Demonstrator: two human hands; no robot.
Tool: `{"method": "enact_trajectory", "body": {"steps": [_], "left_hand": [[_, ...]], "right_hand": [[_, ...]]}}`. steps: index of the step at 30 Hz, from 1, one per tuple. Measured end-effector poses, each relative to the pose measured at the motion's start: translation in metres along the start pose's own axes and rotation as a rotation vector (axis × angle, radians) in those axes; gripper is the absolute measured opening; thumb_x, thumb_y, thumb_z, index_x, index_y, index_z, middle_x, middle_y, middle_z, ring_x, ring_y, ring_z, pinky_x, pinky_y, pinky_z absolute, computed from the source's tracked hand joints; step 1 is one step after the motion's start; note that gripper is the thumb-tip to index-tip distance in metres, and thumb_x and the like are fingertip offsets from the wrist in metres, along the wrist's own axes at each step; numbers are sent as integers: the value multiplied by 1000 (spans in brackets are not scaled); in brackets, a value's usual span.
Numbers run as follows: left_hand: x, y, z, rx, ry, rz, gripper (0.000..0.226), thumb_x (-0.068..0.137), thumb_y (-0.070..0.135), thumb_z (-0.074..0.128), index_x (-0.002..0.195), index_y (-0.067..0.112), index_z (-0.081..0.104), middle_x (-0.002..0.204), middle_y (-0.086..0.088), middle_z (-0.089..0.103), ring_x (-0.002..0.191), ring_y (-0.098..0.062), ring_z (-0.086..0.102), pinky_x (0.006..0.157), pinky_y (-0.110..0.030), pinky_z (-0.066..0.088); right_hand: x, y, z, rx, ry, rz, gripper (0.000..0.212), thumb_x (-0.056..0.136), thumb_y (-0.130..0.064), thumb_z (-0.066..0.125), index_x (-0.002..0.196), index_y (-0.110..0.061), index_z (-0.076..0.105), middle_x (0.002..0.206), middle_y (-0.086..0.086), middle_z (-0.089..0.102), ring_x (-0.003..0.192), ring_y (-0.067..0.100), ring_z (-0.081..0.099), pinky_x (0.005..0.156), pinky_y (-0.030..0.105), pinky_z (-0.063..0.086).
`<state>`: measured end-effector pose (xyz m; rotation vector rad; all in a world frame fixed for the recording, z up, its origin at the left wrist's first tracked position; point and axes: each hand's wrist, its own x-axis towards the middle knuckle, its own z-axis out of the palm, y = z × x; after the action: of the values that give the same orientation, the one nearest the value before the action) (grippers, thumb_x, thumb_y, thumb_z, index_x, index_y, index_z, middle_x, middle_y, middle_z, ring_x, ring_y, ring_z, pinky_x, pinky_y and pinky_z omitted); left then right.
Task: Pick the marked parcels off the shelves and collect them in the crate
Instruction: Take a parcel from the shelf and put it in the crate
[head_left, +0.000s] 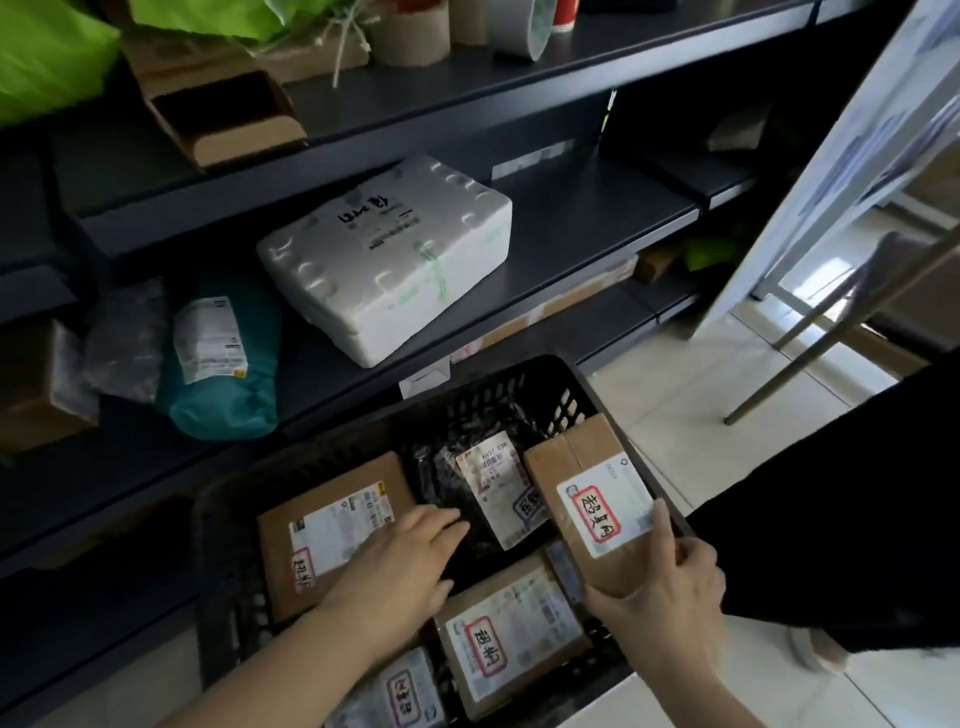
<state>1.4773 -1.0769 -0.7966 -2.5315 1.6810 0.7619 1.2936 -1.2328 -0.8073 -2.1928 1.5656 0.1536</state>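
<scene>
A black plastic crate (524, 387) stands on the floor in front of dark shelves and holds several labelled parcels. My right hand (660, 592) grips a small brown cardboard box (576, 462) with a red-marked white label, tilted over the crate's right side. My left hand (400, 561) lies with straight fingers on a flat brown parcel (322, 525) at the crate's left. Between them lies a black bag parcel (452, 483) with a white label. Another marked brown box (509, 634) lies at the crate's front.
On the middle shelf (582, 228) sit a white foam box (389, 254), a teal bag parcel (228, 364) and a grey bag (124, 343). The top shelf carries cardboard boxes, tape rolls and green bags. A white board on a stand (841, 171) leans at right.
</scene>
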Motion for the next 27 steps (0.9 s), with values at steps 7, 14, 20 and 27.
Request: {"method": "enact_trajectory", "body": {"steps": [7, 14, 20, 27], "left_hand": [[84, 12, 36, 160, -73, 63, 61, 94, 29, 48, 149, 23, 21, 157, -5, 11, 144, -21, 6, 115, -40, 11], [123, 11, 57, 571, -322, -34, 64, 98, 36, 41, 150, 35, 2, 154, -6, -27, 141, -24, -26, 105, -67, -10], [120, 0, 49, 656, -289, -59, 69, 98, 47, 33, 149, 28, -10, 152, -7, -31, 141, -25, -26, 105, -68, -6], [116, -3, 38, 640, -299, -63, 72, 97, 49, 35, 150, 21, -5, 154, -6, -26, 143, -22, -21, 109, -62, -6]], "right_hand": [[17, 14, 6, -27, -32, -64, 122, 58, -80, 60, 150, -32, -5, 130, 0, 23, 122, 19, 27, 100, 33, 39], [24, 24, 1, -46, -52, -109, 121, 56, -80, 59, 149, -35, -6, 130, -2, 22, 121, 15, 25, 93, 29, 42], [14, 33, -12, -208, -124, -169, 118, 60, -80, 53, 148, -33, -10, 125, -3, 24, 120, 15, 32, 99, 27, 35], [18, 22, -16, -438, -184, -142, 117, 65, -81, 48, 149, -20, -7, 129, 3, 34, 122, 21, 37, 107, 36, 29]]}}
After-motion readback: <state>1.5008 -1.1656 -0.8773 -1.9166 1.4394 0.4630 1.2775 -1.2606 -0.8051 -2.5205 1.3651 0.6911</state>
